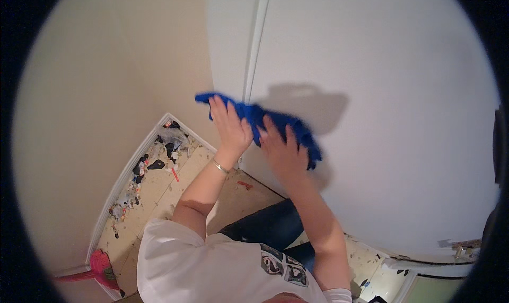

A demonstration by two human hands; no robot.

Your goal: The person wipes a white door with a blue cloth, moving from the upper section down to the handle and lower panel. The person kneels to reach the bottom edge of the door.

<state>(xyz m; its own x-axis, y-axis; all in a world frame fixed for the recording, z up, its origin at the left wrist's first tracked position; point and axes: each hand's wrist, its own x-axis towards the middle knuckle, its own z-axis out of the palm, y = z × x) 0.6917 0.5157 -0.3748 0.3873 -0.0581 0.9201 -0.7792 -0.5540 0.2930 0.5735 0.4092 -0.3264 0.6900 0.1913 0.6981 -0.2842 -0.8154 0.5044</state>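
A blue cloth (250, 111) is bunched between my two hands, in front of a white door or panel. My left hand (231, 127) lies over its left part, fingers long against the fabric and a thin bracelet on the wrist. On the cloth's middle and right part is my right hand (283, 146), slightly blurred, its fingers bent into the folds. The cloth's left tip sticks out past my left fingers, and its right end hangs beyond my right hand. My thumbs' grip is partly hidden.
Shadows fall on the white panel (382, 91), which has a vertical strip (257, 43). A beige wall (116, 80) stands at left. Litter, plastic and black scraps (170, 144) lie along the white baseboard (130, 154). A pink broom (102, 268) rests at lower left; a metal latch (464, 250) sits lower right.
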